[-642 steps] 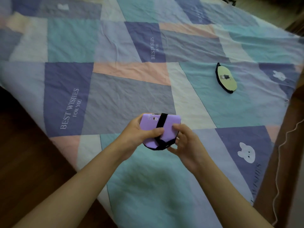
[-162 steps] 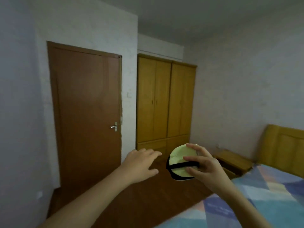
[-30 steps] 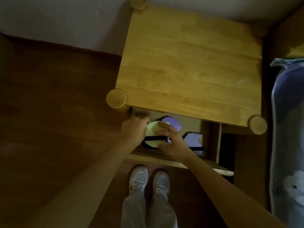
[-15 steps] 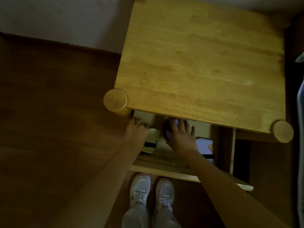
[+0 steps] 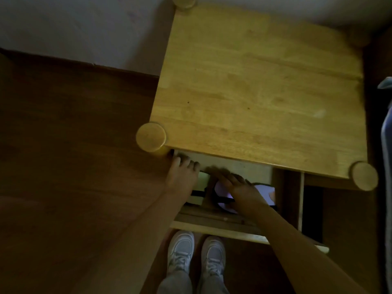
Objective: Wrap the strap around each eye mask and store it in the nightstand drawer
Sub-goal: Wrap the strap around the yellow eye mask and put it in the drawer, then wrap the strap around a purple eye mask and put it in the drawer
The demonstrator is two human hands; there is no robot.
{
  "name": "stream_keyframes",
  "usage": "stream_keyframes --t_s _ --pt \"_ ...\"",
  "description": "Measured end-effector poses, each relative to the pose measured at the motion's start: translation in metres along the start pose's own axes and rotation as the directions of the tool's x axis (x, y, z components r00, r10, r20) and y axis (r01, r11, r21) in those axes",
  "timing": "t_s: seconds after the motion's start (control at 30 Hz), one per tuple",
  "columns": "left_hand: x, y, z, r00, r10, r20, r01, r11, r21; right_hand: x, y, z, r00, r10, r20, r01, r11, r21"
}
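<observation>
I look straight down at a wooden nightstand [image 5: 258, 88] whose drawer [image 5: 222, 229] is pulled out toward me. Both hands are inside the drawer. My left hand [image 5: 182, 177] lies with straight fingers on the pale green eye mask [image 5: 198, 193], which has a black strap wound round it, at the drawer's left end. My right hand [image 5: 237, 183] rests flat over a purple eye mask [image 5: 221, 195] with a black strap. Another purple eye mask [image 5: 266, 193] lies to the right of it, partly hidden by my wrist.
Round post tops [image 5: 151, 136] stand at the nightstand's corners. Dark wood floor [image 5: 74, 166] spreads to the left, a pale wall [image 5: 84, 28] lies behind. The bed's blue cover [image 5: 387, 145] shows at the right edge. My white shoes [image 5: 197, 253] stand under the drawer front.
The right hand slid right, off the green mask and onto the purple one, uncovering more of it. The left hand stays on the green mask at the drawer's left end.
</observation>
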State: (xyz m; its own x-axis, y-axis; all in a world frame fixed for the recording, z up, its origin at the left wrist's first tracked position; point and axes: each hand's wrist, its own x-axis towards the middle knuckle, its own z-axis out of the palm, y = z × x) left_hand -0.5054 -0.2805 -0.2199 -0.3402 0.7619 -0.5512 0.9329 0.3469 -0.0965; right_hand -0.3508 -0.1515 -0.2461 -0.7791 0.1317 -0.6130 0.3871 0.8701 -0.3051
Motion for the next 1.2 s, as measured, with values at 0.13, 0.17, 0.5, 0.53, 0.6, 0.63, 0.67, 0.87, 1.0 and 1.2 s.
stream_keyframes --t_s 0.13,0.17,0.5,0.53,0.6,0.63,0.67,0.87,1.0,1.2 --pt "-0.02 0.003 -0.025 0.99 0.043 -0.133 -0.06 0.99 -0.127 -0.018 -0.008 -0.028 0.998 -0.004 -0.065 0.006 1.0 0.029" --pt "-0.028 0.003 -0.033 0.986 0.031 -0.161 -0.058 0.984 -0.167 -0.026 -0.012 -0.039 0.997 -0.005 -0.083 0.012 0.997 0.078" --pt "-0.145 -0.031 -0.199 0.924 -0.052 -0.379 -0.101 0.923 -0.373 -0.161 -0.066 -0.199 0.934 -0.042 -0.355 0.163 0.934 0.319" --pt "-0.159 -0.034 -0.224 0.919 -0.046 -0.391 -0.108 0.925 -0.364 -0.18 -0.074 -0.221 0.924 -0.047 -0.38 0.179 0.93 0.321" --pt "-0.188 -0.038 -0.275 0.899 -0.039 -0.435 -0.125 0.932 -0.341 -0.22 -0.089 -0.267 0.891 -0.057 -0.45 0.215 0.926 0.31" --pt "-0.203 -0.039 -0.301 0.882 -0.038 -0.47 -0.134 0.935 -0.328 -0.241 -0.096 -0.288 0.871 -0.067 -0.487 0.238 0.925 0.298" --pt "-0.219 -0.04 -0.325 0.859 -0.038 -0.51 -0.143 0.939 -0.312 -0.262 -0.102 -0.308 0.849 -0.077 -0.522 0.259 0.923 0.285" --pt "-0.3 -0.035 -0.449 0.727 0.016 -0.686 -0.222 0.951 -0.213 -0.382 -0.135 -0.402 0.699 -0.092 -0.709 0.275 0.95 0.148" --pt "-0.348 -0.032 -0.511 0.632 0.134 -0.763 -0.295 0.952 -0.077 -0.455 -0.163 -0.435 0.602 -0.079 -0.794 0.213 0.975 0.064" --pt "-0.414 -0.024 -0.558 0.504 0.337 -0.795 -0.451 0.888 0.091 -0.546 -0.221 -0.436 0.426 0.029 -0.904 -0.006 1.0 0.029"
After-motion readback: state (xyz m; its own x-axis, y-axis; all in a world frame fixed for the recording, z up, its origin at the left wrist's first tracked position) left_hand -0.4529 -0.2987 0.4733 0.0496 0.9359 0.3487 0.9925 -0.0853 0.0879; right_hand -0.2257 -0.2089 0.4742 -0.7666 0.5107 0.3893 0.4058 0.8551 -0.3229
